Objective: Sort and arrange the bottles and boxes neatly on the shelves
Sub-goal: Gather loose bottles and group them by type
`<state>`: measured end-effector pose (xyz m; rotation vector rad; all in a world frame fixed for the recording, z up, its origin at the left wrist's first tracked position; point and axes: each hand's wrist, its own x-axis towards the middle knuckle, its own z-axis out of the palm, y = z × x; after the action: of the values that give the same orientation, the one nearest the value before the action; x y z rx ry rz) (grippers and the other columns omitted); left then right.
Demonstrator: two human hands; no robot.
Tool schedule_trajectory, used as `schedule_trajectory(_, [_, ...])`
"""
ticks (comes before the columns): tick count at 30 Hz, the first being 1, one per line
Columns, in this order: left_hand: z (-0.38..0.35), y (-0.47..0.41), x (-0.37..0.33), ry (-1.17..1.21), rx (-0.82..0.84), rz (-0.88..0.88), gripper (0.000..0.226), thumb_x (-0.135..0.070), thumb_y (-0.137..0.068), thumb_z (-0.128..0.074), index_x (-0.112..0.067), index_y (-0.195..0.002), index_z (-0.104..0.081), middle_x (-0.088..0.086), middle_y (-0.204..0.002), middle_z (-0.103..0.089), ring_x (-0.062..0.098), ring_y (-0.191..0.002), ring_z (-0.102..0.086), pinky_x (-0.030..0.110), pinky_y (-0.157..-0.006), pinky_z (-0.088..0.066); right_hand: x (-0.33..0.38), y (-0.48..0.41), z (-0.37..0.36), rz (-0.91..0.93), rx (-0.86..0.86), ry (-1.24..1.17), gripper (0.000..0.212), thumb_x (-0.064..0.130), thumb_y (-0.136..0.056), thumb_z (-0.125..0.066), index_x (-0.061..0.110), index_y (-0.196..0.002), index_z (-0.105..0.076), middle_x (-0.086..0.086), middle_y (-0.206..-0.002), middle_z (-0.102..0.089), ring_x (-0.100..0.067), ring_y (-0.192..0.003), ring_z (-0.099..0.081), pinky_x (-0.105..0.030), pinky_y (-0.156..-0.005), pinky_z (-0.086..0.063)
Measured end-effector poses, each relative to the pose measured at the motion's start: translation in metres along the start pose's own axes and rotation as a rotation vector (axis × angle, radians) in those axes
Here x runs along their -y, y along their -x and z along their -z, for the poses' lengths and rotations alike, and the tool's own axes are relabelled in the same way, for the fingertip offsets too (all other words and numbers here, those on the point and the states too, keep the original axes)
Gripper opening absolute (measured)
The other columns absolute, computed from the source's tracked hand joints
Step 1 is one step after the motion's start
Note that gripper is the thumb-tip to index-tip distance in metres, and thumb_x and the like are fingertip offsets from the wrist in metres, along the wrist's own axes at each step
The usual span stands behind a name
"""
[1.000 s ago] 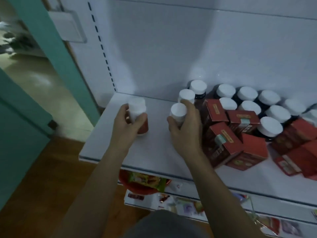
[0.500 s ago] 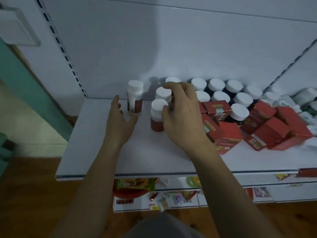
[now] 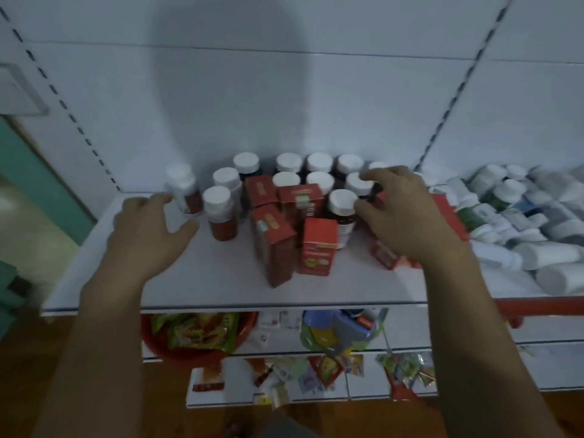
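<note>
A: What fills most of the frame?

B: A white shelf (image 3: 221,279) runs across the middle, with a pale back panel (image 3: 284,105) above it. Lower down, at bottom centre-left, a red basin (image 3: 177,352) holds snack packets.

A: And the stock?

B: At the right edge there's a heap of white bottles (image 3: 521,222), many of them lying on their sides. At centre, dark bottles (image 3: 319,162) with white caps stand upright in rows against the back panel. Just in front of them, red boxes (image 3: 316,245) stand and lean at odd angles, touching one another.

A: The hands?

B: The left hand (image 3: 148,235) is left of centre, over the shelf. Its fingers are spread and slack, and it holds nothing. The fingertips are just beside a blurred bottle (image 3: 185,192), but I can't tell whether they touch it. The right hand (image 3: 401,213), right of centre, reaches in over the boxes. Its forefinger curls over the white lid of one capped bottle (image 3: 358,184) in the front row, with the thumb beneath the lid, so it is grasping that bottle.

A: Anything smaller?

B: A red-labelled bottle (image 3: 221,213) stands upright between the left hand and the boxes.
</note>
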<state>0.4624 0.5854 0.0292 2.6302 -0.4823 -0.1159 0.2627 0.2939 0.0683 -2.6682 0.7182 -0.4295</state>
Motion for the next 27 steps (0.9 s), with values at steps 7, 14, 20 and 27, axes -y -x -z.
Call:
schedule_trajectory(7, [-0.044,0.047,-0.186,-0.067,-0.12,-0.397,0.065,-0.054,-0.086,-0.064,-0.019,-0.14,-0.054,0.02,-0.142,-0.047,0.04,-0.134,-0.043,0.055,-0.111,-0.038,-0.162,0.073,0.094,-0.263,0.013,0.072,0.057,0.039,-0.094,-0.065,0.014,-0.144,-0.051,-0.017,-0.139,-0.056,-0.036,-0.133,-0.045,-0.045,-0.111,-0.035])
schedule_trajectory(14, [-0.159,0.101,-0.382,-0.126,0.11,-0.794,0.067,-0.055,-0.088,-0.061,-0.024,-0.145,-0.047,0.011,-0.152,-0.038,0.031,-0.143,-0.033,0.052,-0.116,-0.029,-0.289,0.165,0.164,-0.511,-0.02,0.054,0.066,0.048,-0.097,-0.06,0.024,-0.154,-0.036,-0.011,-0.156,-0.037,-0.034,-0.143,-0.033,-0.049,-0.115,-0.034])
schedule_trajectory(20, [-0.239,0.141,-0.509,-0.097,0.324,-1.019,0.066,-0.054,-0.09,-0.062,-0.019,-0.145,-0.046,0.009,-0.15,-0.039,0.029,-0.138,-0.038,0.047,-0.111,-0.037,-0.387,0.223,0.199,-0.698,-0.068,0.049,0.067,0.057,-0.095,-0.056,0.03,-0.153,-0.035,-0.006,-0.155,-0.038,-0.032,-0.14,-0.037,-0.053,-0.112,-0.039])
schedule_trajectory(27, [-0.327,0.155,-0.638,-0.203,0.412,-1.137,0.073,-0.06,-0.088,-0.061,-0.025,-0.149,-0.041,0.006,-0.154,-0.039,0.028,-0.14,-0.038,0.052,-0.112,-0.038,-0.497,0.226,0.235,-0.74,-0.039,0.021,0.06,0.055,-0.096,-0.057,0.03,-0.148,-0.041,-0.004,-0.152,-0.04,-0.03,-0.138,-0.038,-0.051,-0.112,-0.038])
